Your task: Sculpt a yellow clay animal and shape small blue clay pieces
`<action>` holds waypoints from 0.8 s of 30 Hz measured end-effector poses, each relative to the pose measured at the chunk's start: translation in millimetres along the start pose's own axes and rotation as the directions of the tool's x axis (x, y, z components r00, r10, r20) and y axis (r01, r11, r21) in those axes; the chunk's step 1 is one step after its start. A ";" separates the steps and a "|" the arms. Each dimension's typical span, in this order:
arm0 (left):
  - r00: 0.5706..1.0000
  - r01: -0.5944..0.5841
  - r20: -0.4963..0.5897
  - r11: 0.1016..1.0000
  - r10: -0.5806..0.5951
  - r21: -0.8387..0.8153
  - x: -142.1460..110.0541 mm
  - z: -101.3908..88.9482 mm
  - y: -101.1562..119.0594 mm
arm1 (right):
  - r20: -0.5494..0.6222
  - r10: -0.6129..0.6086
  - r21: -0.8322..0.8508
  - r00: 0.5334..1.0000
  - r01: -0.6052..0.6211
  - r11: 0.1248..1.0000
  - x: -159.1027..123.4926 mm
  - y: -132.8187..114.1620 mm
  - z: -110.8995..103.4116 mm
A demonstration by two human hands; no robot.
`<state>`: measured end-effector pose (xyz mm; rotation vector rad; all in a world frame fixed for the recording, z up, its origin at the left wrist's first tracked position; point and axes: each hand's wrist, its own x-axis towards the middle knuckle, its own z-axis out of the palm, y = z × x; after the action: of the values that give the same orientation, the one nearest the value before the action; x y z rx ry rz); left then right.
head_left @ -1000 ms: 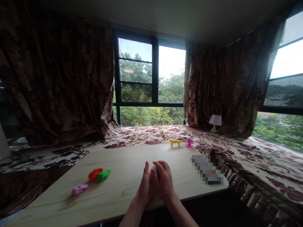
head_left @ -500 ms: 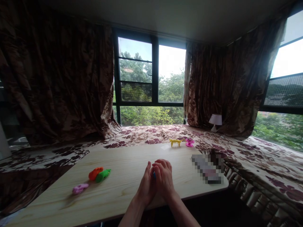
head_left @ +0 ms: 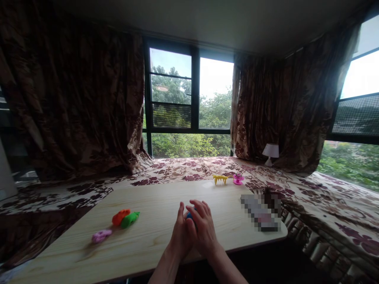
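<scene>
Between my two cupped palms sits a blue lump that looks like modelling clay (head_left: 189, 215), mostly covered by fingers. My left hand (head_left: 179, 232) supports it from the left, thumb pointing up. My right hand (head_left: 205, 228) curves over it from the right, its fingers bent and slightly spread. Both hands are above the front middle of the pale wooden table (head_left: 154, 221). To the left lie an orange lump (head_left: 120, 217), a green lump (head_left: 130, 219) touching it, and a pink piece (head_left: 101, 236) closer to me.
At the table's far edge stand a yellow toy with several legs (head_left: 220, 179) and a small pink stand (head_left: 238, 179). A blurred-out flat object (head_left: 260, 215) lies at the right. Behind are patterned cloth (head_left: 183, 167), a small white lamp (head_left: 270, 152) and curtains.
My right fingers have lifted and spread a little, so more of the blue lump shows between my hands. The other things keep their places on the table.
</scene>
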<state>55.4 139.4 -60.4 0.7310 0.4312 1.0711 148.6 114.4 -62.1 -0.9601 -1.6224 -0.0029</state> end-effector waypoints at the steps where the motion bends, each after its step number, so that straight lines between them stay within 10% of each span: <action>1: 0.999 0.038 0.039 0.999 -0.037 -0.012 -1.8 1.8 1.0 | 0.012 -0.010 -0.006 1.000 0.010 1.000 0.3 -2.3 0.2; 16: 0.982 0.154 0.122 0.985 -0.144 -0.077 -3.2 7.2 4.4 | -0.070 0.124 -0.045 0.990 -0.128 0.991 -3.3 13.9 8.6; 24: 0.997 0.036 -0.070 0.998 -0.040 -0.052 2.8 -4.3 -2.2 | -0.145 0.147 -0.062 0.978 -0.157 0.986 2.1 24.0 4.0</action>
<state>55.3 142.7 -64.9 0.6389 0.4753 1.0710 159.3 133.3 -73.2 -1.1142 -1.4248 -0.0242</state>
